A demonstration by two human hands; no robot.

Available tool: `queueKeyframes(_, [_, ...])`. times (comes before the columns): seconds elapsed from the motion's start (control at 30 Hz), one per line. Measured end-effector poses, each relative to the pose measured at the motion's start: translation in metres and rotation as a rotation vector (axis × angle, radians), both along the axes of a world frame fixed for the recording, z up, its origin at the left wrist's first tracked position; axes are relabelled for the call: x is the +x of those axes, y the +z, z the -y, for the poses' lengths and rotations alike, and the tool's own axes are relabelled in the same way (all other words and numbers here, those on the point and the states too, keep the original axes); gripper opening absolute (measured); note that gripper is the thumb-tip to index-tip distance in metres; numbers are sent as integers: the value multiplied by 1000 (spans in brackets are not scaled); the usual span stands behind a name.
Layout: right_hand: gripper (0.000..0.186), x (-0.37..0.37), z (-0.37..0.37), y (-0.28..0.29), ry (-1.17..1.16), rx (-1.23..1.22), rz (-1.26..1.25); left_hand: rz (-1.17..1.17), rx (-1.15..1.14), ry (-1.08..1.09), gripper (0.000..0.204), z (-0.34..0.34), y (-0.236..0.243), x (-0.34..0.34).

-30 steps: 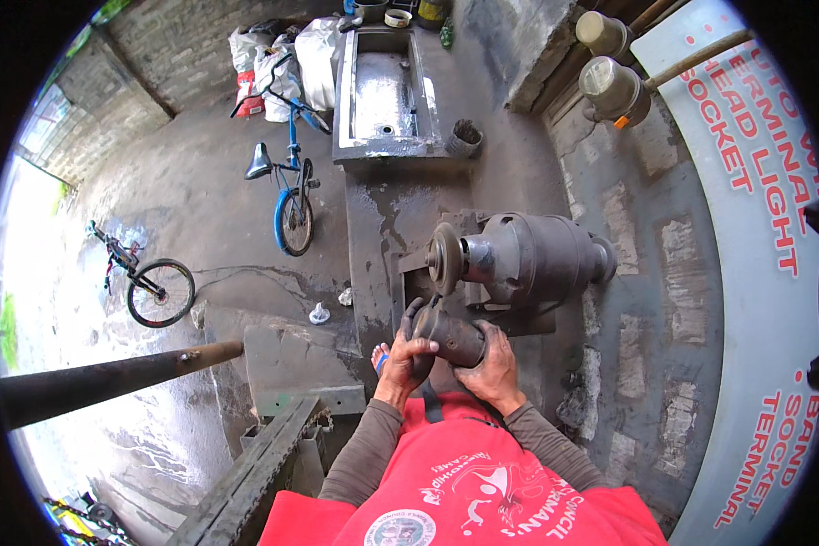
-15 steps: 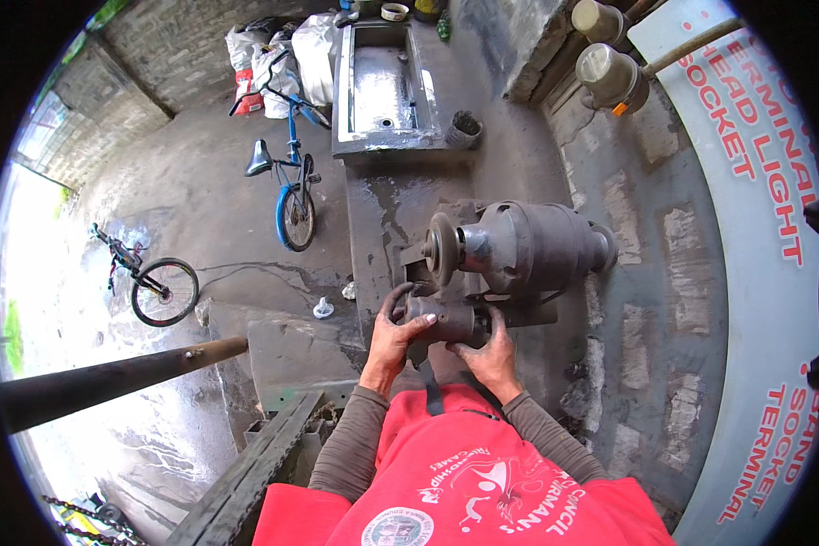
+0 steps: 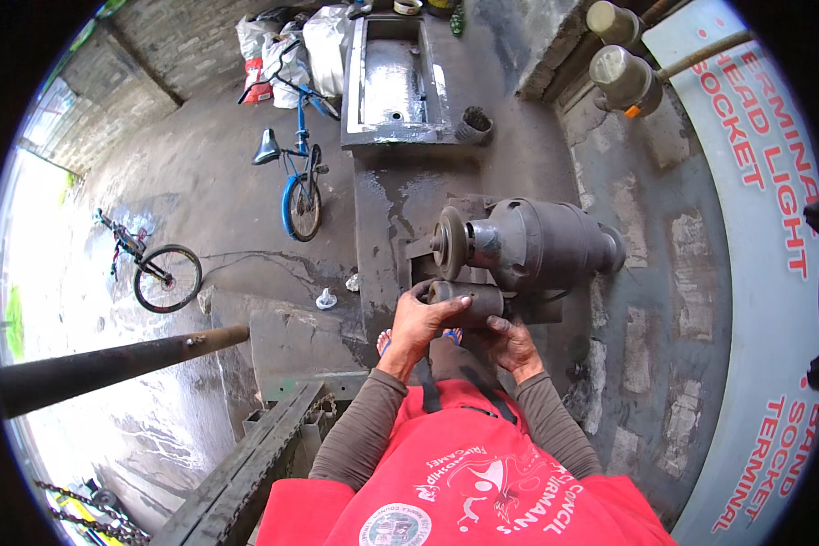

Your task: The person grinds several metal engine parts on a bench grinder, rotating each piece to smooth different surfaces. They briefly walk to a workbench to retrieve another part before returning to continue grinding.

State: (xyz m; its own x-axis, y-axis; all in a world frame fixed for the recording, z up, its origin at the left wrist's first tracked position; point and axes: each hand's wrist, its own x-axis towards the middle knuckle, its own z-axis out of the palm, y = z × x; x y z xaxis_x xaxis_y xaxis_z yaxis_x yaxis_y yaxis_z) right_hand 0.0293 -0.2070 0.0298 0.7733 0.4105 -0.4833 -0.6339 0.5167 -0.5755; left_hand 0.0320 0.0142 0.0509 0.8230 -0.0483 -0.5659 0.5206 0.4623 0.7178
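A dark, grimy metal cylinder (image 3: 475,305) is held level in front of a motor grinder (image 3: 548,246). My left hand (image 3: 417,320) wraps round its left end, thumb along the front. My right hand (image 3: 511,346) is at the cylinder's lower right end, thumb against it and fingers curled, partly hidden. The grinder's round wheel (image 3: 450,243) stands just beyond the cylinder, on the left end of the shaft. From this view I cannot tell whether the cylinder touches the wheel.
A blue bicycle (image 3: 302,155) and a second bicycle (image 3: 166,278) stand to the left. A basin (image 3: 353,109) and white sacks (image 3: 326,50) are ahead. A metal pole (image 3: 118,364) juts in from the left; a lettered sign board (image 3: 701,437) lines the right.
Both hands have moved slightly right with the cylinder. My right hand has slid lower on its right end. The whole view has shifted a little, and my feet now show below.
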Motion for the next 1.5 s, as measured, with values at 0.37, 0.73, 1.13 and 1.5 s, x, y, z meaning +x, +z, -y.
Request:
queueKeyframes(0.37, [44,16,-57,-27,44,-25,-161,19,-5,140,83,-44,-5,-18])
queueKeyframes(0.73, [39,-3,6,-11,-64,-52,-162,-109,-61,64,82,23,-13,4])
queueKeyframes(1.13, [39,18,-69,-27,99,-107,-140,-96,-44,289,73,-38,-15,-6])
queueKeyframes(1.5, [61,-5,5,-2,148,-592,271,-131,-55,87,86,17,-13,6])
